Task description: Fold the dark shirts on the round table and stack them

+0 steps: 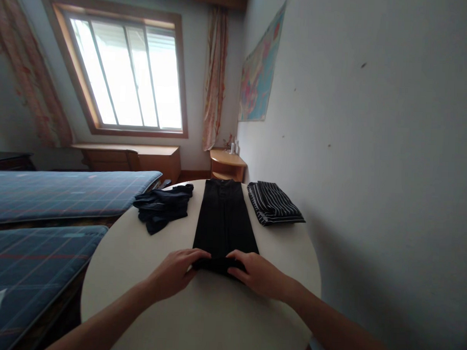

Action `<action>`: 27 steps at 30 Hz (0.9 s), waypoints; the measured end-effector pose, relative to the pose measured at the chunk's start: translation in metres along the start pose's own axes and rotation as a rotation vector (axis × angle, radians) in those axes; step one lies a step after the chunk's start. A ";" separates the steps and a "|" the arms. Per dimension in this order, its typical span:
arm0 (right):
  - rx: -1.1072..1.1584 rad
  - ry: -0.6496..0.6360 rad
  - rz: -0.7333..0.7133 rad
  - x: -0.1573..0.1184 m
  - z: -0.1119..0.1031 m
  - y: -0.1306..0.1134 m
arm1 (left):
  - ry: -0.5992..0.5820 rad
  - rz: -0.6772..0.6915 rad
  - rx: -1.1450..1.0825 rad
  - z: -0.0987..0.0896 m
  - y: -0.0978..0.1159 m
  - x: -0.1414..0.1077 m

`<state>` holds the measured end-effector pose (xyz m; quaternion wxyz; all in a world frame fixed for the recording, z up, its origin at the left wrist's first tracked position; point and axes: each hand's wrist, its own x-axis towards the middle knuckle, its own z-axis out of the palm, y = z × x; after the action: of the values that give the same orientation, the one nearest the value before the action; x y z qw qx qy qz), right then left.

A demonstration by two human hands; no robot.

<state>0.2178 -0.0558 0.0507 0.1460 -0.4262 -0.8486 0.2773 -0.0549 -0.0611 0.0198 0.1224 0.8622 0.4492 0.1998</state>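
Note:
A long black garment (225, 220) lies flat on a round white table (167, 315), its near end folded or rolled up a little. My left hand (178, 269) grips the near left corner of that end, thumb and fingers closed on the cloth. At the near right corner my right hand (255, 271) pinches the same end. A crumpled dark blue cloth (163, 206) rests on the table to the left, and a folded black-and-white striped cloth (275, 203) sits to the right.
Two plaid mattresses (64, 194) stand left of the table. A white wall (371, 174) is close on the right. Behind are a wooden desk (157, 151), a corner shelf (228, 158) and a window (133, 74).

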 end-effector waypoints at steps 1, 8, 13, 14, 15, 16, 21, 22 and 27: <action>0.019 -0.028 -0.026 -0.005 -0.001 0.003 | -0.014 -0.045 -0.026 0.000 0.000 -0.001; -0.091 -0.118 -0.149 -0.035 -0.017 0.025 | -0.042 -0.171 -0.115 0.001 -0.008 -0.008; -0.023 -0.140 -0.171 -0.040 -0.031 0.034 | -0.087 -0.103 -0.170 -0.008 -0.009 -0.014; -0.016 -0.148 -0.163 -0.040 -0.032 0.034 | -0.098 -0.085 -0.169 -0.011 -0.007 -0.016; -0.016 -0.157 -0.148 -0.041 -0.033 0.033 | -0.109 -0.077 -0.161 -0.014 -0.005 -0.018; -0.020 -0.165 -0.124 -0.042 -0.034 0.032 | -0.123 -0.081 -0.152 -0.018 -0.003 -0.019; -0.040 -0.148 -0.029 -0.036 -0.043 0.024 | -0.204 -0.158 -0.217 -0.038 0.000 -0.019; -0.042 -0.116 -0.036 -0.031 -0.046 0.024 | -0.181 -0.158 -0.231 -0.042 -0.002 -0.014; -0.127 0.177 -0.046 0.015 -0.065 0.034 | 0.075 -0.161 -0.197 -0.051 -0.022 0.030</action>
<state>0.2620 -0.0050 0.0831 0.1995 -0.4378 -0.8578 0.1807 -0.0783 -0.0221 0.0641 0.2052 0.7991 0.4995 0.2644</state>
